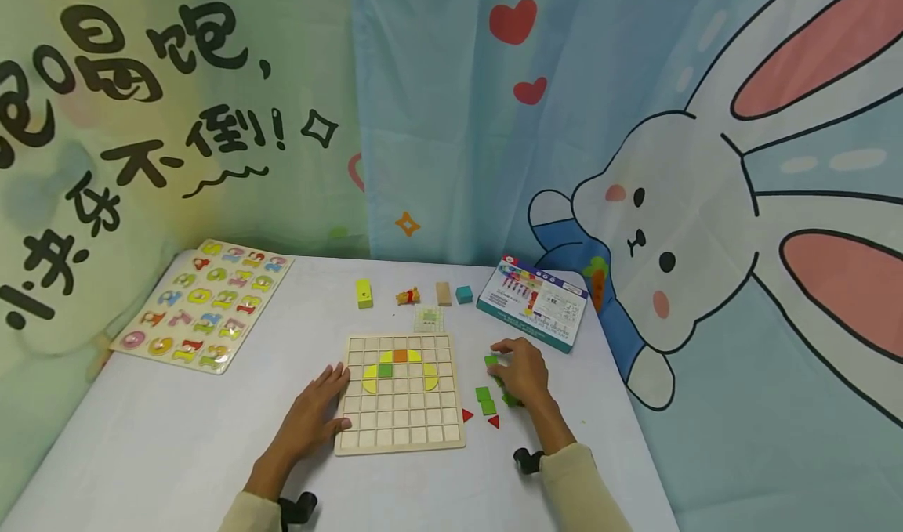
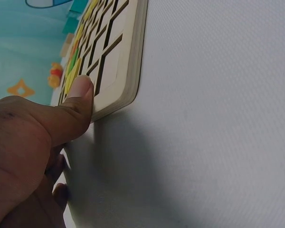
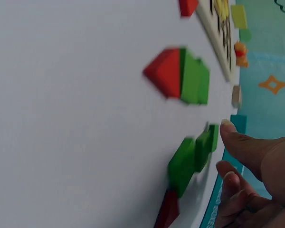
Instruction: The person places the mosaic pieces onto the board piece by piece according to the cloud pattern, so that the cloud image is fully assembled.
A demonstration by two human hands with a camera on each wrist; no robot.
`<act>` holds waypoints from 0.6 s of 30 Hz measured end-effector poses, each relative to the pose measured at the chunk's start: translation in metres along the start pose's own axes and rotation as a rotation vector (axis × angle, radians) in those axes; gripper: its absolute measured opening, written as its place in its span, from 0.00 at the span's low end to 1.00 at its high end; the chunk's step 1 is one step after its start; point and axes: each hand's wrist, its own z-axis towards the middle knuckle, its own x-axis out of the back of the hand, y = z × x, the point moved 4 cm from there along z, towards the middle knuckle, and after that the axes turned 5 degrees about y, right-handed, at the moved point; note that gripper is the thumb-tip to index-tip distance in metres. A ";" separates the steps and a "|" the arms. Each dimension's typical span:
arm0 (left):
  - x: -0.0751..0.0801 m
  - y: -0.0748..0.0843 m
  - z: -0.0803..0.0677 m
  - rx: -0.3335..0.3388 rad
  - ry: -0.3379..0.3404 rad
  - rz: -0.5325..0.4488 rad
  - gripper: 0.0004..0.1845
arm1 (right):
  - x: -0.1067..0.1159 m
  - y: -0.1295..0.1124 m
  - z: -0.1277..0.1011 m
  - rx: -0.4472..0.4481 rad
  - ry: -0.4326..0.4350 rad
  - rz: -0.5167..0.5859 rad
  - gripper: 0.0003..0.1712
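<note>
A wooden grid board [image 1: 400,430] lies on the table, with yellow quarter-round tiles [image 1: 431,377], an orange square [image 1: 400,356] and a green square [image 1: 385,370] set in its cells. Against the board's left edge rests my left hand [image 1: 309,416], fingers spread; the left wrist view shows its thumb [image 2: 80,92] on the rim near a corner. My right hand [image 1: 522,371] is over green tiles [image 3: 184,164] right of the board, thumb and fingers apart, fingertips close to the farthest tile. Two more green tiles [image 1: 485,400] and red triangles [image 1: 494,421] lie nearer the board.
Behind the board stand a yellow block [image 1: 364,293], a small bear figure [image 1: 407,296], a wooden block [image 1: 443,294] and a teal block [image 1: 463,294], with a small printed card [image 1: 429,320]. A box [image 1: 534,300] lies back right, a number puzzle board [image 1: 204,305] back left.
</note>
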 end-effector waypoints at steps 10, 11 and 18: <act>0.000 0.000 0.001 -0.002 0.002 0.001 0.48 | -0.004 0.003 0.013 0.012 -0.077 -0.033 0.10; 0.000 0.000 0.001 -0.004 0.004 0.001 0.48 | -0.004 0.000 0.013 0.014 -0.079 -0.028 0.10; 0.000 0.001 0.001 -0.020 0.014 0.000 0.48 | -0.011 -0.024 0.004 0.065 -0.075 0.036 0.11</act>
